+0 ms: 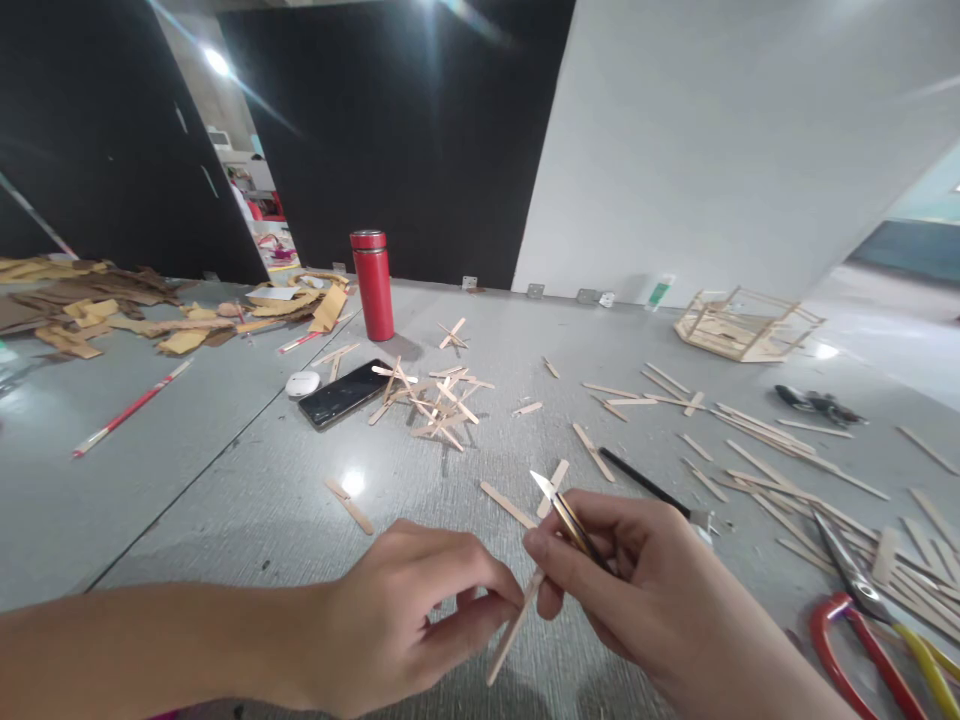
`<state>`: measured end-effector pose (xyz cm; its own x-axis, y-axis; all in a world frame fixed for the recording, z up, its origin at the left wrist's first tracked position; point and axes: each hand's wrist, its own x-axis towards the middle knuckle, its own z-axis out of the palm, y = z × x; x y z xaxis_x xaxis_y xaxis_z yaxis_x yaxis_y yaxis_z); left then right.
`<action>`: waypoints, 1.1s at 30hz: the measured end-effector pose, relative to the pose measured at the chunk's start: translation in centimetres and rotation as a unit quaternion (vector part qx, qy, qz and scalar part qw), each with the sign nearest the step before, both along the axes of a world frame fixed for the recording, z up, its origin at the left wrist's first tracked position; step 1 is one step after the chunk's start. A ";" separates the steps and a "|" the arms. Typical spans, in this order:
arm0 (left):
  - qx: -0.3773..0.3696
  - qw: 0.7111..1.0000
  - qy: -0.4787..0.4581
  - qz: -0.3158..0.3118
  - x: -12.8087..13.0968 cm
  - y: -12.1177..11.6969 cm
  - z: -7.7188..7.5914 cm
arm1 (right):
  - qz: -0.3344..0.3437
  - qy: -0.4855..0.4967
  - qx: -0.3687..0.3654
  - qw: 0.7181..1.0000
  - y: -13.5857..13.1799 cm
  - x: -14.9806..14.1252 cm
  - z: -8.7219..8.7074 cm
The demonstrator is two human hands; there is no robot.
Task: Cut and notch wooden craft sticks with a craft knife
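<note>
In my right hand point(622, 570) is a craft knife point(570, 522), its pointed blade aimed up and away from me. Those same fingers also touch the upper end of a wooden craft stick point(513, 634), which slants down toward me. My left hand point(427, 600) pinches that stick near its middle, thumb and forefinger pressed together. Just beyond the hands lie loose sticks, among them one stick point(507, 504) and another point(553, 488) partly behind the blade. A thin black tool point(645, 478) rests past my right knuckles.
A red flask point(373, 290) stands behind a phone point(346, 393) and a stick pile point(442, 400). Scissors point(855, 580) and red-handled pliers point(844, 640) lie right among many sticks. Farther back is a stick-built frame point(746, 325). Cardboard scraps point(90, 310) and a red pencil-like rod point(135, 408) are left.
</note>
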<state>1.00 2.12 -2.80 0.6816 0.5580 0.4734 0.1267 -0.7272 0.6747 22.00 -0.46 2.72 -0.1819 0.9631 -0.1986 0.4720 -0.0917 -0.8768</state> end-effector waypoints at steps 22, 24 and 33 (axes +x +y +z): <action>-0.239 0.970 0.027 0.040 0.3 0.0 0.4 | -0.016 -0.065 0.125 0.990 -1.0 -1.1 -1.8; -0.260 0.964 0.026 0.050 0.3 0.1 0.6 | -0.024 -0.077 0.140 0.987 -1.1 -1.2 -1.5; -0.283 0.958 -0.024 0.040 0.0 0.1 0.1 | -0.054 -0.074 0.138 0.986 -1.2 -1.2 -0.3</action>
